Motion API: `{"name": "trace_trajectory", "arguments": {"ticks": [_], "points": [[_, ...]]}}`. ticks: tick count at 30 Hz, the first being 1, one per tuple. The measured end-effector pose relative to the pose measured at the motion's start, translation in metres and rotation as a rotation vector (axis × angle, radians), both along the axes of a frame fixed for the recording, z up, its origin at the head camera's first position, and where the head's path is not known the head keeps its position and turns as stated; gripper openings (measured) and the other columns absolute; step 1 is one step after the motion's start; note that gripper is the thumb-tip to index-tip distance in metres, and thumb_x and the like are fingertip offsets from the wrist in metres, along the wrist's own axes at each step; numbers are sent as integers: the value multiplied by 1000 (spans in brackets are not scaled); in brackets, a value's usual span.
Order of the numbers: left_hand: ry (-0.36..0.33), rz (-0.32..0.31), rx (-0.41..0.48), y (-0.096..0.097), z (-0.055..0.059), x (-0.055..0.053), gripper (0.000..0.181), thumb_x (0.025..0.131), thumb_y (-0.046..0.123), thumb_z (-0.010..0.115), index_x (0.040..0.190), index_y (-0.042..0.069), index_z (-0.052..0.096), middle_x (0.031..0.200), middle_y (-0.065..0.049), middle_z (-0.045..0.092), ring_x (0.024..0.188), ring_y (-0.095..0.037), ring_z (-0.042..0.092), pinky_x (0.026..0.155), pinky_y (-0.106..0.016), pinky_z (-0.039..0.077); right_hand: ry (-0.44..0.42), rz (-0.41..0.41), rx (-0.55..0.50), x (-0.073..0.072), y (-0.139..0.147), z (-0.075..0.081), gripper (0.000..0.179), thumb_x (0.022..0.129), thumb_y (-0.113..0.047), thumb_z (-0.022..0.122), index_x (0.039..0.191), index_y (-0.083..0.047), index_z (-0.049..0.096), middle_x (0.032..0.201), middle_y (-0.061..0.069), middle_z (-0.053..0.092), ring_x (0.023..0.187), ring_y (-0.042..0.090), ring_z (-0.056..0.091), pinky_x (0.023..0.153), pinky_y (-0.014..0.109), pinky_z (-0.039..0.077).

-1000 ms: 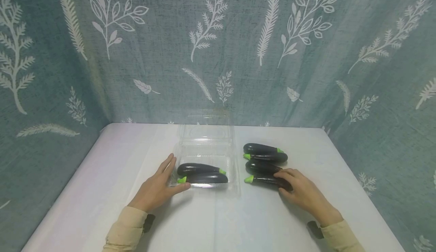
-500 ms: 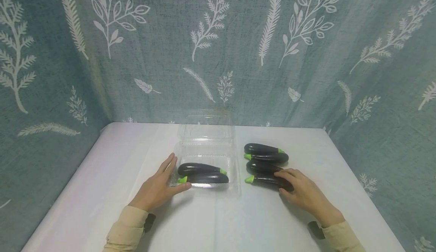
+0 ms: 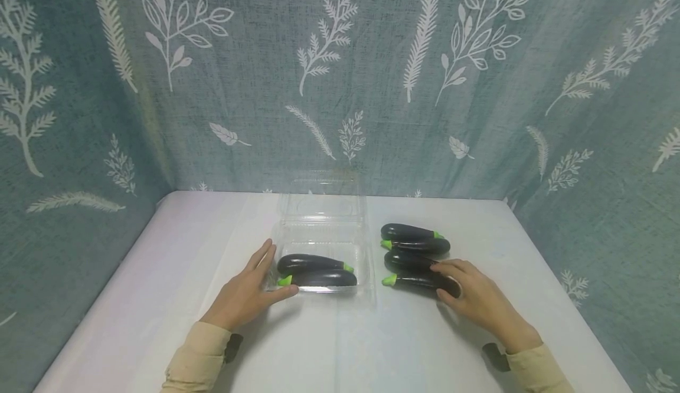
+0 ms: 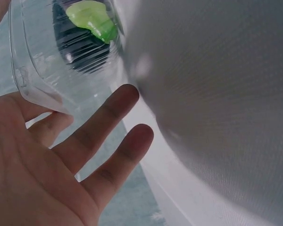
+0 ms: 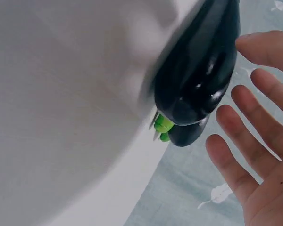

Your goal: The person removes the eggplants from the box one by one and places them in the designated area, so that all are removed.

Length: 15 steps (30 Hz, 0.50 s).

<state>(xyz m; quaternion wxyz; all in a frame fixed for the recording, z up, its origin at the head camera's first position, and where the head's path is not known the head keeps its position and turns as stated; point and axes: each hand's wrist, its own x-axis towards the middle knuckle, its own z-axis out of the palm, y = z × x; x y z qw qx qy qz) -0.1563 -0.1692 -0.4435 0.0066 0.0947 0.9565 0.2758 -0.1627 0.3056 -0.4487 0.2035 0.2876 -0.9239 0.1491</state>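
Right of the clear container [image 3: 325, 249], the front eggplant [image 3: 417, 283] of four lies at the right hand [image 3: 478, 298], thumb and fingers apart. Inside the container lie two more eggplants [image 3: 323, 278]; at its left edge rests the left hand [image 3: 243, 295], fingers spread.

- Left grip [image 4: 42, 174], bare hand, lower left, palm showing, fingers spread, two stretched toward white counter [image 4: 217, 94]
- Clear plastic container [image 4: 35, 47], upper left, ribbed wall; another finger at its lower corner, contact hard to tell
- Dark eggplant [image 4: 75, 52] with green cap [image 4: 92, 21], seen through ribs
- Counter mostly in shade, right side
- Blue-green cloth [image 4: 125, 202] beyond, bottom
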Motion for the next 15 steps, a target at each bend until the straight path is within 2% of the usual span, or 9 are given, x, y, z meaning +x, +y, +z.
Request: {"name": "trace_trajectory", "arguments": {"ticks": [7, 11, 15], "points": [[-8, 3, 3, 0, -1, 0, 112, 82, 80, 60, 162, 11, 23, 170, 0, 13, 129, -46, 53, 98, -65, 46, 24, 33, -61, -1, -5, 9, 45, 79, -13, 84, 122, -12, 69, 120, 4, 68, 110, 25, 65, 91, 45, 55], [-11, 3, 12, 0, -1, 1, 112, 82, 79, 61, 163, 12, 23, 170, 0, 12, 130, -47, 52, 99, -65, 45, 2, 6, -73, -1, -13, 16, 41, 83, -13, 82, 122, -12, 69, 121, 4, 68, 107, 23, 65, 88, 45, 56], [-13, 3, 18, 0, -1, 1, 112, 82, 79, 61, 163, 11, 23, 170, -1, 12, 132, -47, 50, 99, -66, 44, -43, -16, -101, -1, -23, 20, 40, 87, -14, 80, 125, -12, 68, 124, 6, 67, 112, 27, 64, 91, 49, 54]]}}
